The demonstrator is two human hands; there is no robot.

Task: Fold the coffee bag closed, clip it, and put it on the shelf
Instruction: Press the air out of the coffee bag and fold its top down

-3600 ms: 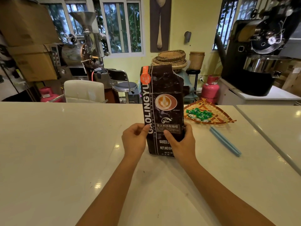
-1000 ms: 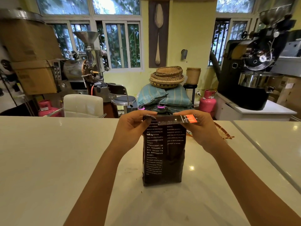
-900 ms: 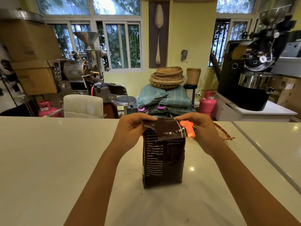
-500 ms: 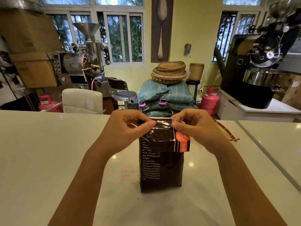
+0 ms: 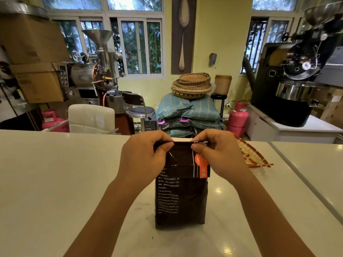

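Note:
A dark brown coffee bag [image 5: 181,201] stands upright on the white counter [image 5: 55,182], its back with white text facing me. Its top is folded down toward me into a flap with an orange mark at the right. My left hand [image 5: 143,160] pinches the left end of the folded top edge. My right hand [image 5: 219,154] pinches the right end. Both hands grip the fold at the bag's top. The clip is hidden from view.
A woven fan-shaped tray [image 5: 250,156] lies on the counter behind my right hand. A seam [image 5: 306,182] splits the counter at the right. Beyond the counter stand a white chair [image 5: 91,117], stacked sacks [image 5: 187,114], pink gas cylinders [image 5: 238,117] and roasting machines [image 5: 297,80].
The bag was turned so its back faces me, and its tall top has been folded down toward me. Both hands moved from the bag's lower part up to the fold.

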